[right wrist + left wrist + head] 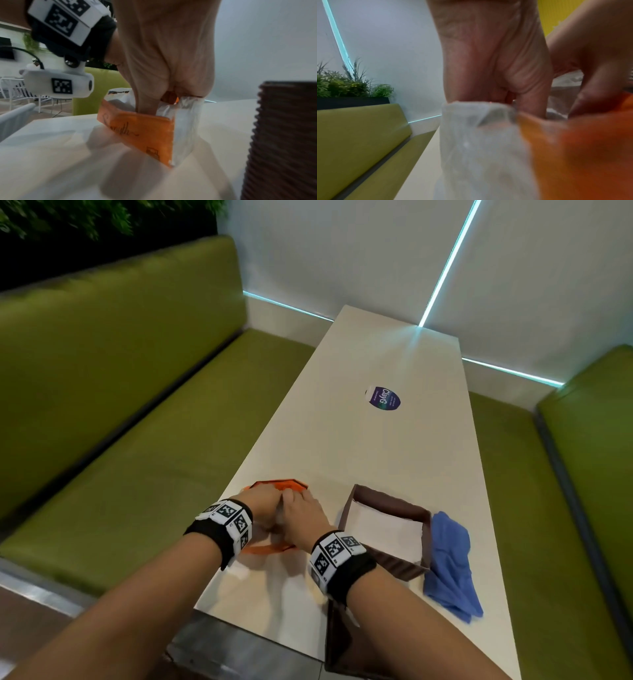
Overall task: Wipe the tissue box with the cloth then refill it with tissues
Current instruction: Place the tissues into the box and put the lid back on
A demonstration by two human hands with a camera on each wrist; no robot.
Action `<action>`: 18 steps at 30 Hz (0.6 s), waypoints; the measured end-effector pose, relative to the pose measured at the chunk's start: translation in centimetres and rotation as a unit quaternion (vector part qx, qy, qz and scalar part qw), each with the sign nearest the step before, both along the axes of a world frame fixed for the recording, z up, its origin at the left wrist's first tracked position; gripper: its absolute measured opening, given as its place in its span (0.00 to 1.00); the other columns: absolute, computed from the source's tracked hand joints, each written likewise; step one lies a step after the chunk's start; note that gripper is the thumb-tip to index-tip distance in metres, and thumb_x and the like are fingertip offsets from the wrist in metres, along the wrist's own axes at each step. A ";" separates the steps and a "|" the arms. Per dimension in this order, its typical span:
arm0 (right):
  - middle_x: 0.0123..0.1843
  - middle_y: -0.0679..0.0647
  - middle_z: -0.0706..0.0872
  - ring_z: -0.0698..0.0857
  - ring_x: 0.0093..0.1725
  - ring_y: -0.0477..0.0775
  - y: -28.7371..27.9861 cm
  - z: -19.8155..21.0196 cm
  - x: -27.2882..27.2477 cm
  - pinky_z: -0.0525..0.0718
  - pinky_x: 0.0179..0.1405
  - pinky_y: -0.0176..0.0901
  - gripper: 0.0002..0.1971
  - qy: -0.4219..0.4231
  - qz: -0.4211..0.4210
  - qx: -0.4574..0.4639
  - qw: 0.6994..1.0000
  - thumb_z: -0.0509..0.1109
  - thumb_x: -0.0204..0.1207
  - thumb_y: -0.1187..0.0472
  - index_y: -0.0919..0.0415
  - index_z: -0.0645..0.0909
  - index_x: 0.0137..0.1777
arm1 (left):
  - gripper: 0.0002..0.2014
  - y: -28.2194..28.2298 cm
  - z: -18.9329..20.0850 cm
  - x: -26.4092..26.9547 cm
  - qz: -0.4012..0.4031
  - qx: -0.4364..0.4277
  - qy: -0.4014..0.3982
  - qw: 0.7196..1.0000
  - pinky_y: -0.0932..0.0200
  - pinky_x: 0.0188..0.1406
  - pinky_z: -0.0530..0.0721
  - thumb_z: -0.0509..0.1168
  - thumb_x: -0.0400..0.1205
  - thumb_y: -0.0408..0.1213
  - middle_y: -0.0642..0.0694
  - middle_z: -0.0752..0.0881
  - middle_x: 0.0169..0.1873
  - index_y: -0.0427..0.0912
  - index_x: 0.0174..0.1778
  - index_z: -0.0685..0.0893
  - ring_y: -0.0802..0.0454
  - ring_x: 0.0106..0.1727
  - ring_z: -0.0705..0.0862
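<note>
An orange tissue pack stands on the white table near its front left corner, and both hands are on it. My left hand grips the pack's white plastic end. My right hand pinches the open top, with a finger pushed down inside the orange wrapper. The brown tissue box sits open just right of the hands, with white tissues lying flat in it. The blue cloth lies crumpled against the box's right side.
A brown lid-like piece hangs over the table's front edge under my right forearm. A round purple sticker is on the far tabletop. Green benches flank the table. The box's ribbed wall stands close to my right hand.
</note>
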State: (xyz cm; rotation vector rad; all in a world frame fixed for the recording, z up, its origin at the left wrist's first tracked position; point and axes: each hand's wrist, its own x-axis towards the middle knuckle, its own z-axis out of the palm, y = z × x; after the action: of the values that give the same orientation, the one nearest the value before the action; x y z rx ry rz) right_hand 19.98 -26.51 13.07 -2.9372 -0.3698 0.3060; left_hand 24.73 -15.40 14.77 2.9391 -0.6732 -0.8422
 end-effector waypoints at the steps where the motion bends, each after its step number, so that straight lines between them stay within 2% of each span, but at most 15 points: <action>1: 0.66 0.62 0.77 0.71 0.70 0.65 -0.1 0.2 0.0 0.74 0.63 0.54 0.29 0.014 0.000 -0.005 1.000 0.69 0.76 0.58 0.66 0.64 0.72 | 0.17 0.0 0.3 -0.4 -0.006 -0.005 0.001 1.000 0.53 0.57 0.84 0.73 0.71 0.42 0.49 0.88 0.52 0.49 0.56 0.85 0.46 0.55 0.86; 3: 0.65 0.63 0.79 0.71 0.70 0.65 -0.4 0.5 0.2 0.73 0.63 0.55 0.36 0.035 -0.009 -0.009 0.999 0.73 0.72 0.57 0.66 0.60 0.75 | 0.15 0.5 0.3 -1.1 -0.009 -0.021 -0.010 1.000 0.55 0.49 0.84 0.71 0.71 0.43 0.53 0.87 0.46 0.53 0.53 0.82 0.48 0.50 0.86; 5: 0.61 0.64 0.82 0.74 0.66 0.65 -0.7 0.8 0.4 0.77 0.60 0.55 0.39 0.053 -0.029 0.005 0.998 0.76 0.68 0.55 0.63 0.58 0.74 | 0.23 1.3 0.2 -1.9 -0.002 -0.061 -0.032 0.998 0.57 0.44 0.82 0.69 0.71 0.43 0.60 0.87 0.48 0.62 0.61 0.75 0.51 0.50 0.86; 7: 0.57 0.63 0.82 0.79 0.60 0.65 -1.1 0.5 0.7 0.81 0.55 0.55 0.38 0.071 -0.073 0.057 0.993 0.77 0.65 0.50 0.58 0.60 0.69 | 0.30 2.1 0.1 -2.4 0.005 -0.105 -0.037 0.994 0.57 0.45 0.82 0.68 0.71 0.43 0.64 0.86 0.51 0.71 0.67 0.67 0.51 0.50 0.85; 9: 0.55 0.61 0.83 0.83 0.55 0.64 -1.3 0.7 0.9 0.84 0.50 0.52 0.31 0.090 -0.096 0.070 0.989 0.78 0.63 0.49 0.57 0.68 0.61 | 0.32 2.3 0.0 -2.4 0.021 -0.128 -0.028 0.991 0.53 0.47 0.85 0.67 0.71 0.43 0.64 0.87 0.52 0.75 0.67 0.66 0.51 0.50 0.85; 11: 0.47 0.56 0.85 0.85 0.49 0.58 -1.3 0.8 0.9 0.81 0.42 0.45 0.21 0.097 -0.091 0.040 0.990 0.78 0.62 0.47 0.56 0.75 0.48 | 0.28 2.4 0.1 -2.3 0.036 -0.129 -0.019 0.991 0.52 0.46 0.86 0.68 0.70 0.42 0.62 0.87 0.50 0.71 0.63 0.72 0.50 0.50 0.86; 13: 0.39 0.51 0.84 0.83 0.42 0.55 -1.3 1.2 0.6 0.76 0.36 0.42 0.15 0.109 -0.097 0.033 0.989 0.78 0.62 0.47 0.54 0.77 0.38 | 0.23 2.6 0.1 -2.3 0.041 -0.125 -0.020 0.991 0.50 0.46 0.87 0.69 0.68 0.42 0.59 0.87 0.49 0.65 0.57 0.74 0.48 0.50 0.85; 16: 0.38 0.51 0.84 0.83 0.40 0.54 -1.1 1.3 0.4 0.76 0.36 0.41 0.14 0.113 -0.098 0.047 0.988 0.78 0.62 0.47 0.55 0.79 0.37 | 0.21 2.5 0.2 -2.3 0.040 -0.121 -0.008 0.992 0.51 0.49 0.88 0.72 0.68 0.42 0.59 0.88 0.49 0.61 0.56 0.78 0.50 0.50 0.86; 18: 0.44 0.53 0.87 0.86 0.46 0.56 -1.1 1.4 0.2 0.78 0.39 0.41 0.17 0.103 -0.107 0.093 0.985 0.79 0.59 0.47 0.54 0.81 0.44 | 0.22 2.3 0.3 -2.2 0.051 -0.132 0.008 0.990 0.54 0.53 0.87 0.75 0.67 0.43 0.60 0.89 0.49 0.62 0.56 0.81 0.54 0.52 0.87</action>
State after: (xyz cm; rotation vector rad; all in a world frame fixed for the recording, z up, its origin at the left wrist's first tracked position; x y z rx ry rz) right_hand 20.15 -27.65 14.48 -2.6972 -0.0509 0.5097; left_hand 22.52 -13.06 15.09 2.7008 -0.5763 -0.7051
